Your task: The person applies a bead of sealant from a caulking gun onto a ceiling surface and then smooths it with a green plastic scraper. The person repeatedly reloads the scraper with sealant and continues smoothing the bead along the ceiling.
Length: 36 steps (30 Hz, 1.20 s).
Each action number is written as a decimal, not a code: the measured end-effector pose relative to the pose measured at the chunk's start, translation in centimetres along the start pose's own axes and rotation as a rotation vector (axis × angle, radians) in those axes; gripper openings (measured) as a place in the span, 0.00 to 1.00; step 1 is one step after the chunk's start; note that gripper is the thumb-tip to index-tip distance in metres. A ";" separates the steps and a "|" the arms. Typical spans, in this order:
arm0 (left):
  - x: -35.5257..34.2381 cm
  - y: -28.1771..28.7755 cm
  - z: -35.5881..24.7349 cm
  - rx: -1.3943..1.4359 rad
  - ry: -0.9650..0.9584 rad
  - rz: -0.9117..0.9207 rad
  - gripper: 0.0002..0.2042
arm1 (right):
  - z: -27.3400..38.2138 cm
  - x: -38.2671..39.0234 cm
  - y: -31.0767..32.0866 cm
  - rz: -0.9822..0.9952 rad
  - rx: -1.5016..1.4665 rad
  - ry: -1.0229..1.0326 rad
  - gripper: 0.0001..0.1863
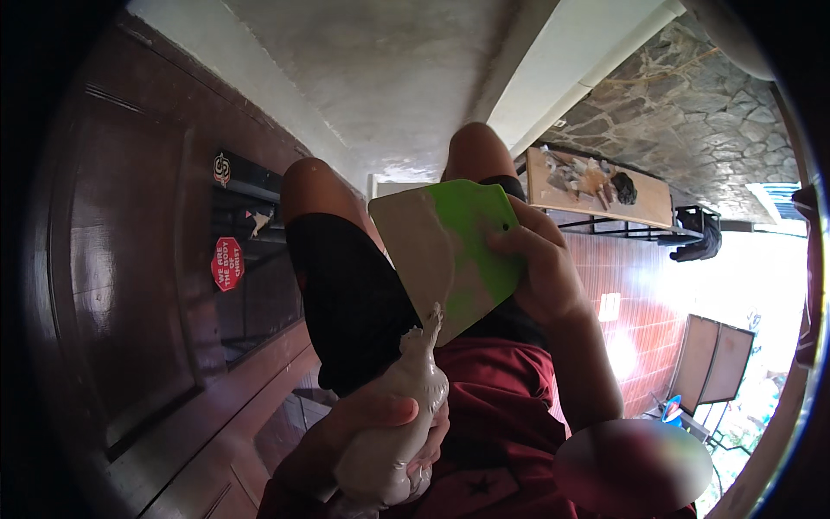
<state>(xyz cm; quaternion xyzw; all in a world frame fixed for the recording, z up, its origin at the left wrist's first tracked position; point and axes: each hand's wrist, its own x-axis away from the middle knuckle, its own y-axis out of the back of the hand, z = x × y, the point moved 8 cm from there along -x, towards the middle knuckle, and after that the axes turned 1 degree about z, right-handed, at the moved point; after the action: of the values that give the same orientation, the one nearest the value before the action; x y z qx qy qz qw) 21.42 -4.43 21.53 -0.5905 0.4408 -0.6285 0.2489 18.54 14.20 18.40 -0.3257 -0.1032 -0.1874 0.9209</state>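
My right hand [545, 272] grips a flat green plastic scraper [471, 216] by its right edge, thumb on the near face. Beige paste [411, 242] coats the scraper's left part, with a thinner smear lower down. Below it, my left hand [367, 415] is wrapped around a soft, crumpled plastic bag [380, 458] filled with the same beige paste. The bag's ragged, paste-covered open end [428, 333] points up at the scraper's lower edge and overlaps it in view; whether they touch I cannot tell.
My bare knees and black shorts [346, 294] lie behind the scraper. A dark wooden door [130, 251] stands at the left beside a plain wall [380, 78]. At the right, a bench [644, 203] carries assorted clutter and a black bundle. A blurred patch covers the lower right.
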 end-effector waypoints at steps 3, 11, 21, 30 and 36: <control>-0.1 -0.3 -0.7 -0.042 -0.047 -0.030 0.18 | 0.3 0.4 -0.1 0.008 0.053 0.017 0.22; -2.2 -1.2 -1.1 0.013 0.009 0.091 0.20 | 0.0 1.2 0.2 -0.034 0.167 0.086 0.22; -3.7 -2.4 -0.2 0.163 -0.013 0.170 0.21 | -0.3 2.7 1.1 -0.012 0.158 0.089 0.24; -4.5 -2.8 -0.4 0.174 -0.010 0.202 0.25 | -0.9 3.3 1.8 -0.051 0.134 0.116 0.24; -4.3 -3.0 -0.6 0.230 0.021 0.186 0.24 | -0.2 3.4 1.7 -0.052 0.159 0.125 0.25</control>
<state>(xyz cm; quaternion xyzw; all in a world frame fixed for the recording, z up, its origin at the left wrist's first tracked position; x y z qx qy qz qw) 22.21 0.79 21.88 -0.5082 0.4212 -0.6553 0.3673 22.33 14.30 18.34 -0.2366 -0.0687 -0.2226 0.9433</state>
